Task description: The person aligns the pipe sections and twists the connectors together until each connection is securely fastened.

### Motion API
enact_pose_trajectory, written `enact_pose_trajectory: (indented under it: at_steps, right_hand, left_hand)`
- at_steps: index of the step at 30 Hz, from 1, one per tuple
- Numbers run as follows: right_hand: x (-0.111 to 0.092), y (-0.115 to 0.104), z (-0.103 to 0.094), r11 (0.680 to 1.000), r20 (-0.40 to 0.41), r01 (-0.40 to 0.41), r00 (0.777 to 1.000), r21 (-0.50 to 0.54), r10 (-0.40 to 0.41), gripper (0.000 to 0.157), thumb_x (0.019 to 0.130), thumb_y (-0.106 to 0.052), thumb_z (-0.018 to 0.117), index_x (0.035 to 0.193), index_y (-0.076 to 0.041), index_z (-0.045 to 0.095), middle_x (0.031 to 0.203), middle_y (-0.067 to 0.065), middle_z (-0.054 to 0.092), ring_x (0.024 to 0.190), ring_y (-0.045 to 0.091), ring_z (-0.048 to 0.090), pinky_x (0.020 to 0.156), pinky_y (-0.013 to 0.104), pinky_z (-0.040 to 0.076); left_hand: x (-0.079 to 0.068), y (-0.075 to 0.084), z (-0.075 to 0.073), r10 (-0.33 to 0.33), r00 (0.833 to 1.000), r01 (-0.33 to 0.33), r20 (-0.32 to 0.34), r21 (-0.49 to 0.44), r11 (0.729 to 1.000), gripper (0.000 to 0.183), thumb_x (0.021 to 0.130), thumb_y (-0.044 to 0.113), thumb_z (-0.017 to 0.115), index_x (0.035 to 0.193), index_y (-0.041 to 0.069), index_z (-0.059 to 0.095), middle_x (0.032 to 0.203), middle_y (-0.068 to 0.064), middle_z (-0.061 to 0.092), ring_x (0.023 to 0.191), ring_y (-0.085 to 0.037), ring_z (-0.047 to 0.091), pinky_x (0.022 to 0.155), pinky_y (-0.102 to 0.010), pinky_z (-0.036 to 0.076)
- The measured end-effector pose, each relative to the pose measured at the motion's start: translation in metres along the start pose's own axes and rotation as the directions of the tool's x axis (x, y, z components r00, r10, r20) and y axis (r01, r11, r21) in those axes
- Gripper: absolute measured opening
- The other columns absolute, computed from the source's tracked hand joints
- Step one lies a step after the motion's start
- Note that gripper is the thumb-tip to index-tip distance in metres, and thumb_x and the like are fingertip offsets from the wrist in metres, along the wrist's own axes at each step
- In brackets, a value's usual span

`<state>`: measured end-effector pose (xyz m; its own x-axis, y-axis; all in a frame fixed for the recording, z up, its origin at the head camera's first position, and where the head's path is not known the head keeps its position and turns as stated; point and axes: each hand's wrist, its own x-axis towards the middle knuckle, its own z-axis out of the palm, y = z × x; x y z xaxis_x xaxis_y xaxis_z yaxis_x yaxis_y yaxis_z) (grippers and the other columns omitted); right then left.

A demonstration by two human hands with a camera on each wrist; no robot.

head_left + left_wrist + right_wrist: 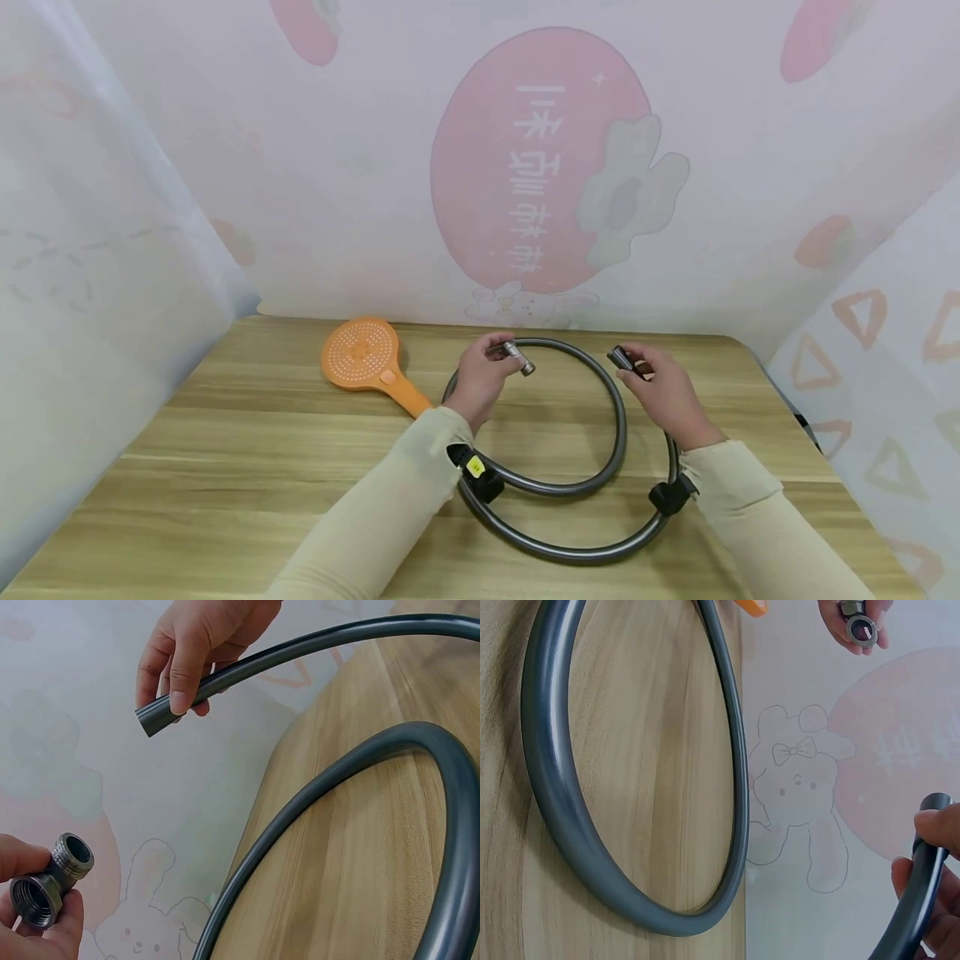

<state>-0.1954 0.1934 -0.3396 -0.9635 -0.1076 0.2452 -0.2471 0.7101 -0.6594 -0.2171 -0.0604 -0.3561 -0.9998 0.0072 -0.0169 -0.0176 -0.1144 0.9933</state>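
Between thumb and fingers, my left hand (482, 377) pinches a threaded metal pipe fitting (57, 879). In the left wrist view the fitting shows two threaded openings, one facing my right hand's side. My right hand (663, 396) grips the end of a dark grey shower hose (234, 673) close behind its smooth end collar (936, 801). Both hands are raised above the table, with a gap between fitting and hose end. The rest of the hose lies in a loop on the table under my hands.
An orange shower head (362, 354) lies on the wooden table (300, 475) to the left, its handle running toward my left wrist. A printed curtain (360, 192) hangs behind the table's far edge and along both sides.
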Motion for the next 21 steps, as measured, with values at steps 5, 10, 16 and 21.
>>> enact_pose_trajectory:
  at_steps: [5,10,16,21]
  right_hand:
    - [0.0,0.002,-0.001,1.0,-0.009,0.009,1.0,-0.013,-0.009,0.037,0.095,-0.008,0.061,0.13,0.003,0.055,0.118,0.023,0.058,0.103,0.035,0.058,0.082,0.045,0.05]
    - [0.0,0.001,-0.003,1.0,-0.001,0.013,1.0,-0.026,-0.013,0.037,0.095,-0.009,0.061,0.13,0.002,0.055,0.12,0.023,0.057,0.103,0.035,0.058,0.08,0.044,0.051]
    - [-0.001,-0.001,-0.006,1.0,0.009,0.011,1.0,-0.019,-0.011,0.038,0.095,-0.01,0.061,0.131,0.001,0.055,0.119,0.022,0.058,0.103,0.034,0.058,0.079,0.043,0.051]
    - [-0.001,-0.002,-0.006,1.0,0.008,0.022,1.0,-0.023,-0.022,0.037,0.095,-0.009,0.061,0.131,0.001,0.055,0.12,0.022,0.058,0.103,0.034,0.058,0.083,0.046,0.049]
  left_hand:
    - [0.0,-0.001,0.004,-0.007,1.0,0.007,0.012,0.019,1.0,0.038,0.088,-0.001,0.065,0.125,0.005,0.058,0.122,-0.013,0.058,0.111,-0.025,0.055,0.094,-0.038,0.047]
    - [0.0,0.002,0.01,-0.038,0.999,0.038,0.011,0.018,0.999,0.038,0.088,0.0,0.066,0.124,0.007,0.059,0.123,-0.012,0.058,0.111,-0.024,0.055,0.094,-0.038,0.047]
    - [0.001,0.004,0.016,-0.029,1.0,0.028,0.006,0.012,1.0,0.037,0.087,-0.001,0.066,0.123,0.006,0.06,0.123,-0.015,0.058,0.11,-0.024,0.056,0.093,-0.038,0.048]
    - [0.003,0.005,0.02,-0.011,1.0,0.011,0.025,0.001,1.0,0.038,0.087,-0.002,0.066,0.124,0.005,0.06,0.126,-0.019,0.056,0.11,-0.024,0.056,0.094,-0.038,0.047]
